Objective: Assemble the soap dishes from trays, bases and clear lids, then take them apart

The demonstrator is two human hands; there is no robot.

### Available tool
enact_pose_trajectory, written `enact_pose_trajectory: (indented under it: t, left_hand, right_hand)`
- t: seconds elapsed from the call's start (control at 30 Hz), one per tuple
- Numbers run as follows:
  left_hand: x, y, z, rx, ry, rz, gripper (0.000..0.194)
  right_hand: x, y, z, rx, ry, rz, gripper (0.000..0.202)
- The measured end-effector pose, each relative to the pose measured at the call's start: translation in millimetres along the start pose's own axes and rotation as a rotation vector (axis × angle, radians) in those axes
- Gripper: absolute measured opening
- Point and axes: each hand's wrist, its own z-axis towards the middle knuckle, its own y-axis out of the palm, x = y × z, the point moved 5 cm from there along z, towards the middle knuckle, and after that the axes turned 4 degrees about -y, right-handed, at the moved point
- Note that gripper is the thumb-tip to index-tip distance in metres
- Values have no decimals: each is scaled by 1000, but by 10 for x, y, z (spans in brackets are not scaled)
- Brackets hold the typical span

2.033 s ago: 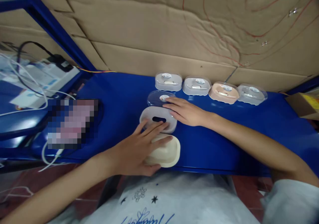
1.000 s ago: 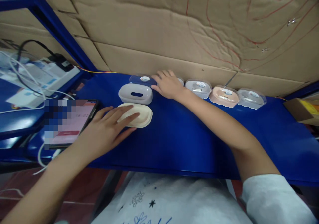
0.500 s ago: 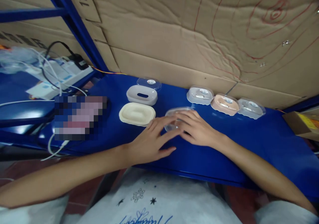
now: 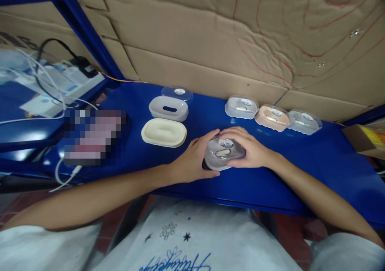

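Note:
Between my hands is a dark grey oval soap box (image 4: 224, 154) with a clear lid and a round sticker. My left hand (image 4: 194, 160) wraps its left side, and my right hand (image 4: 248, 148) grips its right side. To the left lie a cream oval tray (image 4: 164, 133), a pale grey dish with a slot (image 4: 156, 107) behind it, and a clear lid (image 4: 186, 95) at the back. At the back right stand three lidded boxes in a row: a light grey one (image 4: 236, 109), a peach one (image 4: 267, 120) and another grey one (image 4: 311, 125).
A pixelated item (image 4: 96, 136) with a white cable lies on the blue table (image 4: 255, 190) at the left. Beyond it are a power strip (image 4: 81, 90) and tangled cables. Cardboard (image 4: 186, 30) rises along the back, and an open carton (image 4: 357, 138) sits at the right edge.
My hands have spread from over the clear lid to the two sides of the box. The dark box with its sticker now shows between them. The view has shifted slightly.

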Motion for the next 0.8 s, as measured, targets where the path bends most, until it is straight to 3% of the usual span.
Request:
enact_pose_trajectory:
  t: [0.13,0.2,0.27,0.33,0.4,0.47,0.53,0.7,0.8]
  left_hand:
    - [-16,-33,-4,-9,35,-29,140]
    - [-38,-125,-15,2,41,24,136]
    - [-65,-271,-46,8,30,123,117]
    - [-65,-404,-95,-64,46,223,86]
    - [-18,-499,-160,-162,104,297,58]
    - [54,-538,-238,-241,140,339,46]
    - [141,-517,-332,-276,143,367,47]
    - [267,-315,-626,-227,57,386,76]
    - [224,-259,-759,-156,33,319,74]
  right_hand:
    - [50,-45,-7,-5,19,110,74]
    - [102,-90,-3,58,26,109,69]
    - [184,-139,2,170,74,33,63]
    - [270,-153,21,244,146,-87,62]
    - [343,-120,82,232,197,-169,63]
    - [400,-72,196,181,217,-200,64]
    - [440,-31,362,126,216,-237,66]
    - [538,130,864,-20,274,-402,64]
    - [641,239,1100,-50,364,-457,69]
